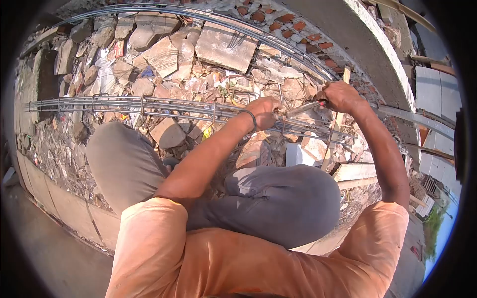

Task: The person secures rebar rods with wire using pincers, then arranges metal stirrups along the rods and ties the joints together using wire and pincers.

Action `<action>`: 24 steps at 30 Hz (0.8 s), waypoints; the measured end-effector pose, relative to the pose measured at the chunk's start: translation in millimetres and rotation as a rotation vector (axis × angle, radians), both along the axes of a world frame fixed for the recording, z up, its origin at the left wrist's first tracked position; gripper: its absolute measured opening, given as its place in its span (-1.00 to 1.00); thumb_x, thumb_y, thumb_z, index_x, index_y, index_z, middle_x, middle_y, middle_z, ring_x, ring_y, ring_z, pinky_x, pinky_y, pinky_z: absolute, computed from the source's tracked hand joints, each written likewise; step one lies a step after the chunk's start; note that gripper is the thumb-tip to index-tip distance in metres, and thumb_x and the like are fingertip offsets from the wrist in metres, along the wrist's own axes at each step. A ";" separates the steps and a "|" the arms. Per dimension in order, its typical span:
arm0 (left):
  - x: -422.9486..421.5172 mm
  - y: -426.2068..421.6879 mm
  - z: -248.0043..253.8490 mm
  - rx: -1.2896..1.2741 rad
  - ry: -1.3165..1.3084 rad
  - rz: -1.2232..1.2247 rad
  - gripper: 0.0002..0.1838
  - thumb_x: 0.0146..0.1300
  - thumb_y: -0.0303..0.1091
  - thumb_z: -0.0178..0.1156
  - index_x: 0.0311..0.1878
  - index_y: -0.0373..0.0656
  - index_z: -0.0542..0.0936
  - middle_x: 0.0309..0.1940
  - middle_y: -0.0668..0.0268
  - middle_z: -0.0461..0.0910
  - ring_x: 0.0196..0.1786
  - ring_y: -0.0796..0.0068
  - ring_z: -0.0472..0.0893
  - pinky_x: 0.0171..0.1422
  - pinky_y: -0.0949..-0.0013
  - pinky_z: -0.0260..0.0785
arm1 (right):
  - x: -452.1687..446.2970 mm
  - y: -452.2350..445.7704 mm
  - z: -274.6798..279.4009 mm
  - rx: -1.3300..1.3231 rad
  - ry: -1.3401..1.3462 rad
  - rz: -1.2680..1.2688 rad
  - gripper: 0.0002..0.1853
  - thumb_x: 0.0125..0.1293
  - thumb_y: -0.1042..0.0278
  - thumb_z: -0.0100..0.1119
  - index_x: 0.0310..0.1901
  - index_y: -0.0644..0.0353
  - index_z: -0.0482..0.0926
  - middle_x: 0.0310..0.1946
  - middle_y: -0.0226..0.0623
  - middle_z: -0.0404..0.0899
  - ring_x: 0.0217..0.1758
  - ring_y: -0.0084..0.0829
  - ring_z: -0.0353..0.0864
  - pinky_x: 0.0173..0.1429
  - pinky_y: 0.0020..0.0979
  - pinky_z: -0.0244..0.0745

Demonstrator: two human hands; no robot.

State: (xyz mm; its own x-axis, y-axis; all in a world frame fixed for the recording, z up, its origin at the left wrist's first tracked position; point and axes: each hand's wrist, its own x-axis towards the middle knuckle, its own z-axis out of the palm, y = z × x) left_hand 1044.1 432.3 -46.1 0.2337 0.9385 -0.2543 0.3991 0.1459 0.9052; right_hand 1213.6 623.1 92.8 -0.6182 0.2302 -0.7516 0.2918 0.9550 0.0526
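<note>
Long steel rebars (179, 105), tied with square stirrups into a cage, run across in front of my knees. My left hand (261, 114) is closed at a stirrup on the cage, its fingers curled; what they pinch is hidden. To the right, my right hand (340, 98) wraps around the handles of what look like pincers (303, 108), with a bit of red showing by the fingers. Their jaw end points left, close to my left fingertips and the bars. Several loose stirrups (241, 88) lie just beyond my left hand.
Broken bricks and concrete chunks (226, 47) cover the ground. More long rebars (198, 15) curve along the far side by a brick-and-concrete edge (367, 44). A wooden strip (339, 119) stands under the bars at right, near a white block (300, 155) and planks (355, 172).
</note>
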 end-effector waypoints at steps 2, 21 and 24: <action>13.9 2.7 15.3 0.443 -0.009 0.303 -0.50 0.01 -0.36 0.32 0.05 -0.33 0.48 0.01 0.02 0.47 0.13 -0.01 0.42 0.28 0.11 0.25 | -19.8 0.3 4.9 -0.059 -0.107 -0.087 -0.62 0.12 -0.05 0.36 -0.38 0.17 0.69 -0.41 -0.07 0.65 -0.23 0.00 0.64 -0.08 -0.08 0.51; 77.2 65.8 14.4 0.057 -0.249 0.444 -0.49 -0.15 -0.48 0.29 -0.05 -0.28 0.37 -0.49 0.21 0.47 -0.35 0.22 0.60 -0.27 0.16 0.37 | 25.2 0.7 -48.6 -0.921 1.780 -1.228 -0.12 0.07 0.06 0.45 0.35 0.20 0.19 0.14 0.04 0.43 0.28 -0.08 0.39 0.33 0.00 0.29; 74.0 79.8 -16.7 -0.021 -0.459 0.226 -0.52 -0.15 -0.54 0.25 -0.07 -0.32 0.38 -0.57 0.28 0.47 -0.49 0.39 0.56 -0.43 0.25 0.36 | 27.6 3.9 -132.8 -2.056 1.370 -0.936 -0.22 0.12 0.13 0.43 0.31 0.16 0.24 0.07 0.03 0.46 0.09 -0.09 0.56 0.11 -0.04 0.54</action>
State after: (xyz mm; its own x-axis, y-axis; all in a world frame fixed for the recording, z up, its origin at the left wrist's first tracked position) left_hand 1118.1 512.1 -62.9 0.1175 0.9743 -0.1921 -0.0826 0.2024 0.9758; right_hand 1241.2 627.1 -40.0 -0.8715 0.4666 0.1508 -0.4456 -0.6251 -0.6409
